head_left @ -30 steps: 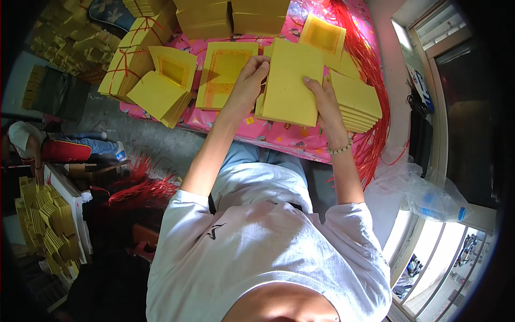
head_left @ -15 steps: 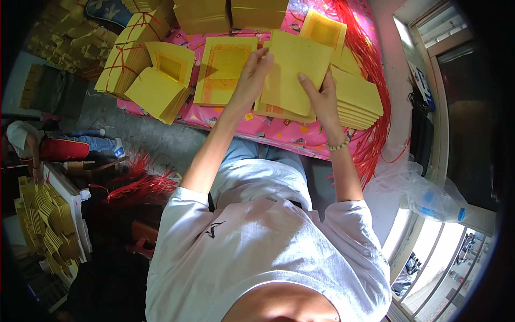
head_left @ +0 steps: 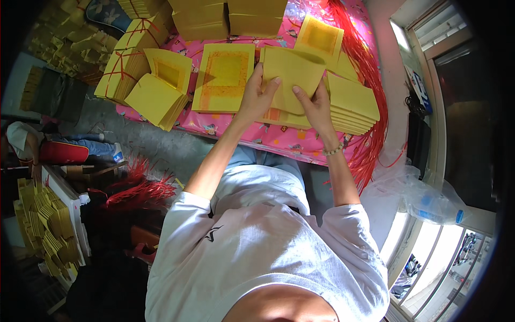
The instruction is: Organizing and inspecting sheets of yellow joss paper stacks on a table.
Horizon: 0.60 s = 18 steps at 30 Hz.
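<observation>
A folded yellow paper sheet point(head_left: 292, 67) is held between my two hands, its surface bowed slightly. My left hand point(head_left: 256, 96) is closed on the left edge with the thumb on top. My right hand point(head_left: 315, 104), with a beaded bracelet at the wrist, grips the right edge, thumb on top. Beneath it lies a paper stack with orange print point(head_left: 281, 116), mostly hidden. Left of my hands is a flat stack with a gold printed square point(head_left: 225, 70). To the right sits a fanned pile of yellow folded paper point(head_left: 351, 102).
Pink patterned cloth point(head_left: 209, 126) covers the table. Paper bundles tied with red string point(head_left: 123, 67) stand at the left. Red plastic strands point(head_left: 370, 80) hang along the right edge. A clear plastic bag point(head_left: 429, 196) is beside the window. Another person point(head_left: 48, 145) is at the far left.
My left hand has moved down the sheet's left edge, thumb now on top. The held sheet has come a little nearer me and now bows. The whole view has shifted slightly.
</observation>
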{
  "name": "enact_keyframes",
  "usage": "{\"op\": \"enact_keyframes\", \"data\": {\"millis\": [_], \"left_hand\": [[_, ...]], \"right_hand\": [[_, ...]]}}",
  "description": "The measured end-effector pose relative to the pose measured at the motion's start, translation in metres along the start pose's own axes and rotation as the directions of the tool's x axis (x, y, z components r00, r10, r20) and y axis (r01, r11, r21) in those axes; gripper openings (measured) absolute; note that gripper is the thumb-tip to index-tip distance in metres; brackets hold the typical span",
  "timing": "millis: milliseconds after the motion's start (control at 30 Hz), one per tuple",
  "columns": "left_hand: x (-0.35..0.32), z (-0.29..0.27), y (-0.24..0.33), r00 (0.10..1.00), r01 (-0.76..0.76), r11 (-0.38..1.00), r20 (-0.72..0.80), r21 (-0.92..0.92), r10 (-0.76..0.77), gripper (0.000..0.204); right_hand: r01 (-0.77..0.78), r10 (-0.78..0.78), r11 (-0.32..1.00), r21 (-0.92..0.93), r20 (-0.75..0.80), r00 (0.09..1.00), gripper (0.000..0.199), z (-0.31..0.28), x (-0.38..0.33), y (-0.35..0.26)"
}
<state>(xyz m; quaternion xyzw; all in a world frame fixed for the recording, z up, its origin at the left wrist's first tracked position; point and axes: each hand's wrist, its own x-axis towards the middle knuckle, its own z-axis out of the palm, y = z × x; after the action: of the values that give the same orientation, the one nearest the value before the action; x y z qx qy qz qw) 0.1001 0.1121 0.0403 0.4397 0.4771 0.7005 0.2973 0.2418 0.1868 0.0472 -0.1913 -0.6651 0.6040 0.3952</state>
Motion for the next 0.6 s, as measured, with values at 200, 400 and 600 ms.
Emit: {"op": "enact_keyframes", "data": {"millis": [200,400,600], "left_hand": [[0.008,-0.008,0.034,0.912,0.408,0.896,0.115,-0.174,-0.393,0.031],[0.011,-0.003,0.024,0.854,0.514,0.799,0.100,-0.313,-0.510,0.033],[0.010,0.003,0.028,0.843,0.529,0.790,0.086,-0.310,-0.531,0.033]], "right_hand": [[-0.119,0.119,0.993,-0.005,-0.003,0.993,0.043,0.005,0.001,-0.023],[-0.203,0.217,0.972,0.122,-0.114,0.970,0.041,0.015,0.003,-0.031],[-0.305,0.336,0.918,0.255,-0.089,0.938,0.042,0.013,0.001,-0.025]]}}
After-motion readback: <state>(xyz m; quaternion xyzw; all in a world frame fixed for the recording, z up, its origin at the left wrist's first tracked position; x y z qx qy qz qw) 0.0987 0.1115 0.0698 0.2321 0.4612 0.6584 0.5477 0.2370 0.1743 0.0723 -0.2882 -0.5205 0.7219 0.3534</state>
